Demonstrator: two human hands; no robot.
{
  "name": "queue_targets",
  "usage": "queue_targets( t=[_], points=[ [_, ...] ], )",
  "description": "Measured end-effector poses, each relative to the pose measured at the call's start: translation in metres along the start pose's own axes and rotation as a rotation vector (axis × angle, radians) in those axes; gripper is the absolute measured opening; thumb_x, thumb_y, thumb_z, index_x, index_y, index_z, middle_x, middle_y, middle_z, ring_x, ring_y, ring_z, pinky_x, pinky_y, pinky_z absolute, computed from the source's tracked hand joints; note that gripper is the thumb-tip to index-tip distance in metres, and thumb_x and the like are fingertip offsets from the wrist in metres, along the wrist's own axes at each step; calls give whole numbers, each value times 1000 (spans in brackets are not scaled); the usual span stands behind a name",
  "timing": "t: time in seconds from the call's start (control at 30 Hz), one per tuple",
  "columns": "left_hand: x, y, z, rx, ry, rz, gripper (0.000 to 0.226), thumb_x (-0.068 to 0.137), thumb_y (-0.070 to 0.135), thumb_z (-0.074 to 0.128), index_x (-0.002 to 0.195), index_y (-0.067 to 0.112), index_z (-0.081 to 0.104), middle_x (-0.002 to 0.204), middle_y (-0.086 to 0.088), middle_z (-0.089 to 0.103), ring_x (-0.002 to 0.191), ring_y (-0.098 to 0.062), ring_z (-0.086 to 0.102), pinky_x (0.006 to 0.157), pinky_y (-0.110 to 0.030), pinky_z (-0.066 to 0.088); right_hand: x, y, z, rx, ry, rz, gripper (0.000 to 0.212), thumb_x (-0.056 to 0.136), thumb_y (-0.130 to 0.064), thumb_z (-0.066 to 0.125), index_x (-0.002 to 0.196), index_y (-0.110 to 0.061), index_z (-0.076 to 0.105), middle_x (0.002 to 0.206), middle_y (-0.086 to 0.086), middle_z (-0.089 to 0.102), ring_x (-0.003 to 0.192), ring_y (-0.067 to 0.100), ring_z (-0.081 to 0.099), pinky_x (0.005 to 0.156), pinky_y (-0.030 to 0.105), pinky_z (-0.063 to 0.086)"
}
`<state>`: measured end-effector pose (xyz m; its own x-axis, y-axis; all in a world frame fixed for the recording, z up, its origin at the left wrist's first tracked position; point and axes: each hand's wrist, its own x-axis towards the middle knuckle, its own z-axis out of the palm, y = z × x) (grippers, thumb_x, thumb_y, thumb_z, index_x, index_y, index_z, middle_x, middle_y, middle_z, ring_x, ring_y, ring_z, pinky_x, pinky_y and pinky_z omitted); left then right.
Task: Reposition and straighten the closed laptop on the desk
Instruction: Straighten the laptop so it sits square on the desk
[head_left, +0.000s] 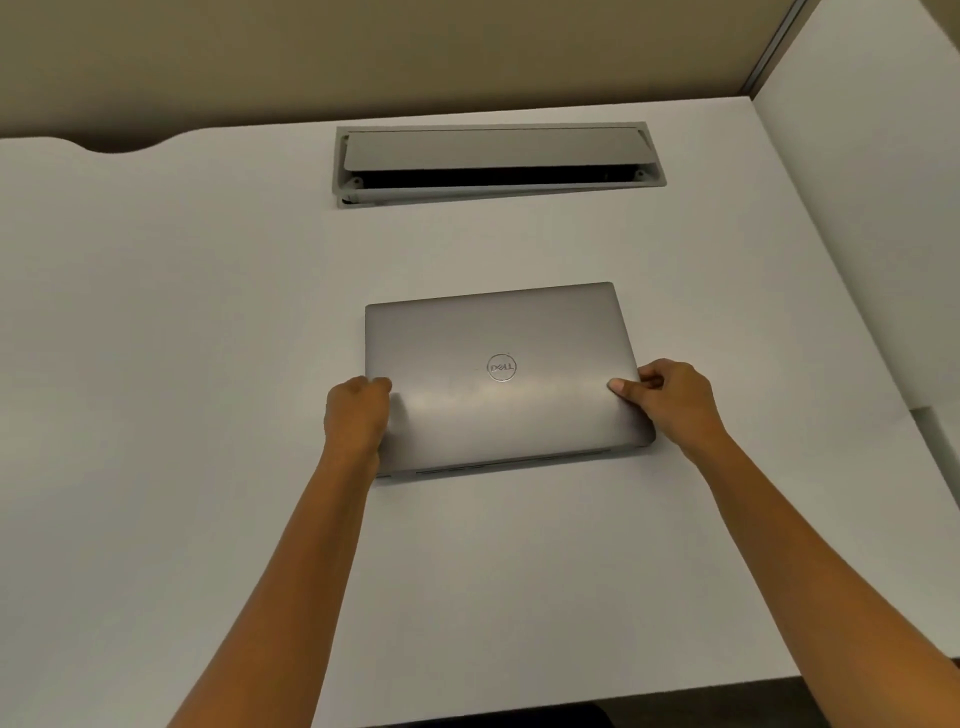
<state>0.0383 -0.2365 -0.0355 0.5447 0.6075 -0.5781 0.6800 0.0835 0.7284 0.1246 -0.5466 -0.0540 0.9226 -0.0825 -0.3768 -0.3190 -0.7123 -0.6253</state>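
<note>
A closed silver laptop (498, 332) with a round logo on its lid lies flat in the middle of the white desk (182, 322). Its edges run slightly askew to the desk, the right side a little further back. My left hand (357, 410) grips the laptop's left edge near the front corner, thumb on the lid. My right hand (670, 397) grips the right edge, thumb on top and fingers curled under the side.
A grey cable hatch (493, 156) with its flap partly raised is set into the desk behind the laptop. A beige partition (363, 52) closes the back, a white wall panel (872, 208) the right. The desk's front edge (571, 696) runs below my forearms.
</note>
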Motion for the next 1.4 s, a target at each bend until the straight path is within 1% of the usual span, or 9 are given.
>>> queue_targets(
  t=[0.1,0.2,0.27,0.37,0.57,0.7,0.93,1.17,1.4],
  points=[
    [0,-2,-1,80,4,56,9,88,22,51,83,14,53,90,-11,49,87,-25,44,64,-32,36,-4,-2,-1,17,6,16,47,77,-41,75,108,-8,66,95,1,63,91,20,59,79,28,43],
    [5,1,-4,327,90,121,32,90,31,51,109,8,61,130,-17,45,123,-35,39,98,-46,39,-22,-4,-3,168,60,63,48,80,-41,73,118,-12,64,102,0,64,96,18,58,85,28,43],
    [9,7,-6,375,157,292,52,91,33,50,134,3,45,145,-16,32,135,-33,27,107,-45,32,-46,-2,-2,377,212,110,39,84,-35,70,117,-14,65,103,1,66,97,18,60,89,31,47],
    [22,22,-3,398,166,591,49,93,28,49,138,10,45,146,-10,36,137,-28,28,110,-44,32,-91,3,10,812,323,268,21,88,-12,65,108,-7,66,96,2,65,93,20,61,85,29,51],
    [60,58,37,777,-157,865,42,96,26,45,133,10,54,144,-11,48,132,-33,42,110,-49,34,-151,-23,64,1244,56,625,11,93,0,54,93,-3,65,106,14,65,101,26,63,95,34,49],
    [74,71,61,920,-305,841,45,97,35,45,131,9,56,136,-16,53,122,-35,50,100,-45,42,-152,-50,89,1241,53,620,30,94,-9,57,106,18,53,89,5,58,92,15,57,107,33,43],
    [78,79,71,899,-320,747,45,89,39,58,128,15,60,129,-12,61,117,-34,55,94,-38,43,-138,-74,101,1232,96,617,12,94,-16,59,82,-14,63,88,-1,63,86,9,57,100,27,42],
    [79,75,48,840,-289,573,47,81,39,70,123,17,64,123,-8,68,113,-29,60,87,-32,42,-132,-70,90,1255,147,590,17,92,-4,59,104,7,63,117,27,60,99,29,64,100,32,46],
    [56,40,7,674,-171,366,35,78,37,73,109,21,73,110,-5,73,92,-23,63,77,-29,42,-89,-63,62,1043,82,448,15,89,3,59,101,2,68,103,15,68,91,23,62,98,41,50]
  ],
)
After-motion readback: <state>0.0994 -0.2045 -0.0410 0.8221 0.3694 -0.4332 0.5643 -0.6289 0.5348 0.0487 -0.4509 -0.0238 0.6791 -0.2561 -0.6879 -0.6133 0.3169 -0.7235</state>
